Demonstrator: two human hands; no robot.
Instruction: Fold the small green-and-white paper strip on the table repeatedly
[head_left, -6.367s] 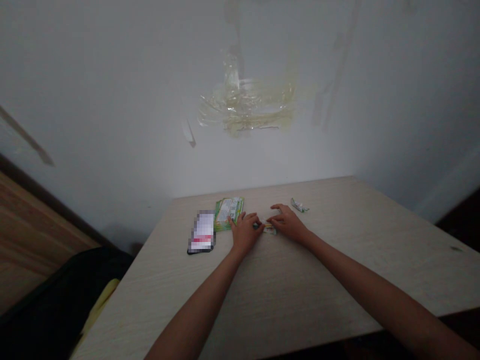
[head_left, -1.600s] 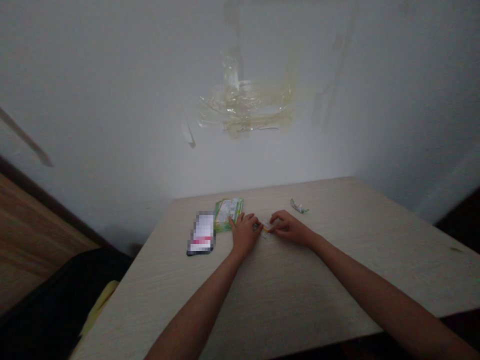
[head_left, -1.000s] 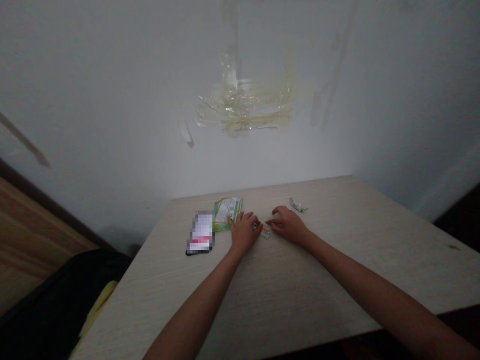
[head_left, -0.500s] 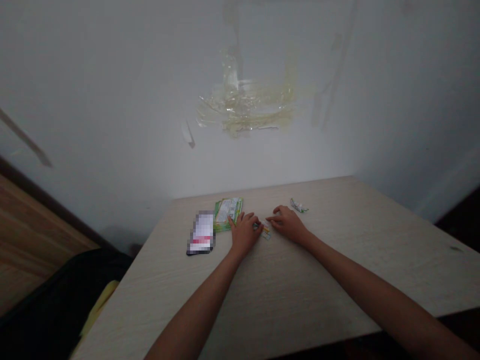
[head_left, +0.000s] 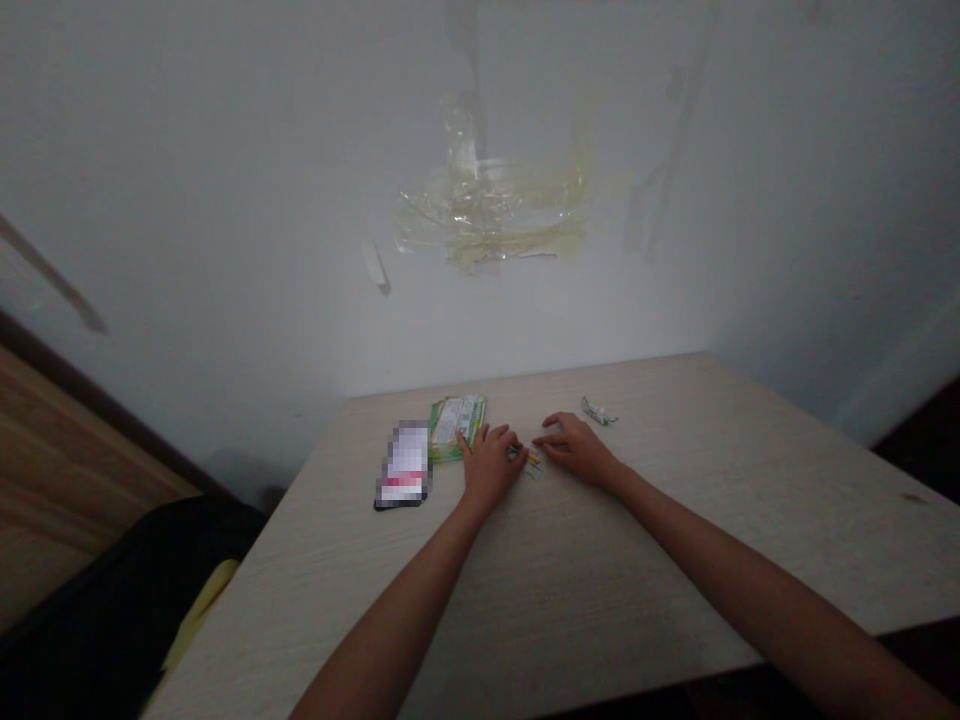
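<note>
Okay, your left hand [head_left: 491,468] is at center of the frame, just below middle, palm down with the outer fingers fanned; thumb and index come close together at the left end of a small wrapper [head_left: 533,464], and you can't tell from here whether they pinch it or only press on it. That wrapper lies on the table [head_left: 637,600] between your two hands, right of center, pale with a bit of yellow-orange, partly covered by your left fingertips. Your right hand [head_left: 577,448] is just right of it, fingers spread and lightly bent, tips pointing left, just beside the wrapper; contact unclear. Your left little finger overlaps the lower edge of a green packet [head_left: 456,425], left of center, printed panel up; touching or just above, can't tell. Left of that and slightly lower, you have a phone [head_left: 405,465], screen pixelated. Crumpled scrap [head_left: 598,411] sits beyond your right hand, right of center. Upper middle: shiny tape [head_left: 495,210] on the wall [head_left: 225,200]. Lower left: dark fabric [head_left: 135,560] with yellow cloth [head_left: 199,610] beside it, wood panel [head_left: 75,460] above.
</note>
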